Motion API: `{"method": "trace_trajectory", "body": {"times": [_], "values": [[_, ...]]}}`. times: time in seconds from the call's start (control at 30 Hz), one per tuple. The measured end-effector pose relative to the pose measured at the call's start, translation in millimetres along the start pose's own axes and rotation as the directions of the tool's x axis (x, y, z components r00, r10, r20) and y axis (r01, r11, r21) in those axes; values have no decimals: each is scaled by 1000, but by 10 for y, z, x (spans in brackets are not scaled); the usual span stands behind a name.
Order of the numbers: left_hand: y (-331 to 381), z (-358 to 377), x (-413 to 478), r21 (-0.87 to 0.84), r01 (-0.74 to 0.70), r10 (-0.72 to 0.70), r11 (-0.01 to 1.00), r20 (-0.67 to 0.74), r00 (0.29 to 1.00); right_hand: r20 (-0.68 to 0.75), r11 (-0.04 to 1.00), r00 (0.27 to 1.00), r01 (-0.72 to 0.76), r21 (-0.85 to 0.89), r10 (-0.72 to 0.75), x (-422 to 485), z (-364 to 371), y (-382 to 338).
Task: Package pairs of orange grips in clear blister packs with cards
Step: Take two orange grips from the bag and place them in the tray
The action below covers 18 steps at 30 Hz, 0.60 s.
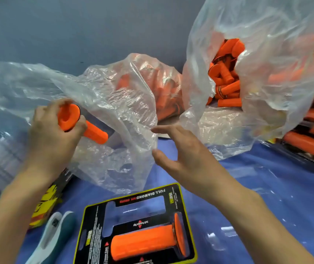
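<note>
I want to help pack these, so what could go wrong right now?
The left hand holds a grip right beside the crinkly bag, so it might snag the plastic. That bag sags close to the card, where one slot looks empty, and could get trapped in it. The tall bag gapes open, so its loose grips might spill out.

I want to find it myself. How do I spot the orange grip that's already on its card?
On the blue table cover, look at the near edge between the person's arms: a black card with a yellow border lies flat. The orange grip lies on it, alone. Other grips are in clear bags, the left hand, or stacked far right.
</note>
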<state>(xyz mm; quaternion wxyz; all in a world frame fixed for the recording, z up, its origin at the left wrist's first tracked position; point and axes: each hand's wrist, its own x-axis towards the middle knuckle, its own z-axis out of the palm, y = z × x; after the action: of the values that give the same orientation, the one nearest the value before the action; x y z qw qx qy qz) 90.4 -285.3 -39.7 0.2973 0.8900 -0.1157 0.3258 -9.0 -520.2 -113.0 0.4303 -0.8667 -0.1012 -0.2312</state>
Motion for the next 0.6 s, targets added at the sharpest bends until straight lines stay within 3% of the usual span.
{"method": "trace_trajectory", "body": {"times": [0.1, 0.23, 0.3, 0.43, 0.6], "values": [[80, -379, -585, -133, -177, 162, 975, -113, 980, 39, 992, 993, 112, 65, -114, -58, 198, -329], [248, -360, -1058, -557, -41, 61, 829, 17, 998, 160, 976, 970, 161, 143, -184, -249, 488, -621], [212, -336, -1190, -571, 3, 6, 821, 14, 1000, 216, 977, 962, 134, 165, -168, -359, 556, -645], [82, -305, -1305, -498, 83, -29, 863, 116, 993, 205, 992, 971, 124, 16, -125, -447, 498, -512], [77, -235, -1330, -427, 119, -73, 896, 121, 990, 152, 982, 981, 139, -127, -119, -430, 294, -401]]}}
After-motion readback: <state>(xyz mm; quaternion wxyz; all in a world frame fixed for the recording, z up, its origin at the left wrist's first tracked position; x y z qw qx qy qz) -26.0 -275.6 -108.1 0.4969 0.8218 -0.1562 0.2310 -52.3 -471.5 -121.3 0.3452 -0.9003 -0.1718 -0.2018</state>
